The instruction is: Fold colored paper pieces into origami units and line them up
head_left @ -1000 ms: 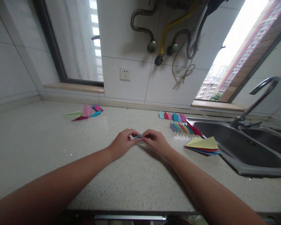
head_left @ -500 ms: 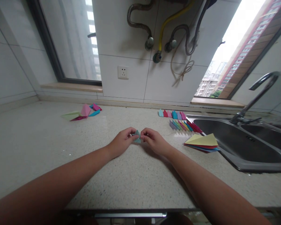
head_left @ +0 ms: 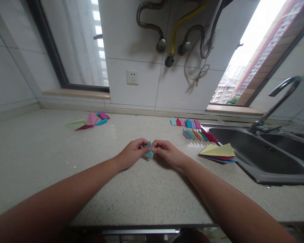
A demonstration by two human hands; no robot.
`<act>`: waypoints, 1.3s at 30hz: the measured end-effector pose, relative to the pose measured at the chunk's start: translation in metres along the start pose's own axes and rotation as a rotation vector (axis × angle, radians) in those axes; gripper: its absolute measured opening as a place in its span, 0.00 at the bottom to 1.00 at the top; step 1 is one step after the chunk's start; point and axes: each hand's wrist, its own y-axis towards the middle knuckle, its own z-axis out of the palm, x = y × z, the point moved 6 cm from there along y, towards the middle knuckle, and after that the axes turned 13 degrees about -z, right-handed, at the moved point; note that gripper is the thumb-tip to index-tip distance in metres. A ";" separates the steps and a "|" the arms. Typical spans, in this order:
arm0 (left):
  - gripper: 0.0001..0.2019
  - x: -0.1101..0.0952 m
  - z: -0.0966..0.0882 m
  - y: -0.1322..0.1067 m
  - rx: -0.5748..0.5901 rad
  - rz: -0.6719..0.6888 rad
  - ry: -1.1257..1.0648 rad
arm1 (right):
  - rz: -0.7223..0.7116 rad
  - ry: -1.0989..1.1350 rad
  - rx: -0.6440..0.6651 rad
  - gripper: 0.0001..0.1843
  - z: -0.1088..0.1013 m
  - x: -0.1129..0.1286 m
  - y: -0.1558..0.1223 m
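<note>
Between my hands, just above the counter [head_left: 121, 199], is a small light-blue piece of folded paper [head_left: 149, 154]. My left hand [head_left: 134, 152] is closed, pinching its left side between thumb and fingers. From the other side my right hand [head_left: 166, 152] grips its right edge, thumb and fingertips together. Part of the paper is hidden behind the fingertips. To the right lie a row of small folded paper pieces [head_left: 188, 123] in several colours and a second row [head_left: 199, 135] nearer me. A stack of larger folded papers [head_left: 219, 152], yellow on top, lies closer still.
At the back left, a loose group of folded papers [head_left: 92, 119] in pink, green and blue lies on the counter. A steel sink [head_left: 258, 175] with a curved tap [head_left: 273, 104] is on the right. Pipes and a socket [head_left: 132, 77] are on the tiled wall behind.
The light-blue folded paper has turned slightly between my fingers, and more of its lower part shows. My hands stay in nearly the same place, both still holding it.
</note>
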 end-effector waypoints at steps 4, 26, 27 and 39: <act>0.10 0.001 -0.009 0.001 -0.110 0.002 0.004 | 0.029 0.043 -0.063 0.13 0.001 -0.007 0.000; 0.09 -0.016 -0.012 -0.009 -0.278 0.173 0.376 | -0.152 -0.230 -0.181 0.07 -0.011 0.004 0.001; 0.08 -0.017 -0.011 -0.010 -0.274 0.181 0.386 | -0.144 -0.189 -0.175 0.07 -0.011 0.003 0.001; 0.07 -0.019 0.002 -0.011 -0.061 0.169 0.404 | -0.081 0.018 -0.077 0.08 -0.003 -0.004 0.001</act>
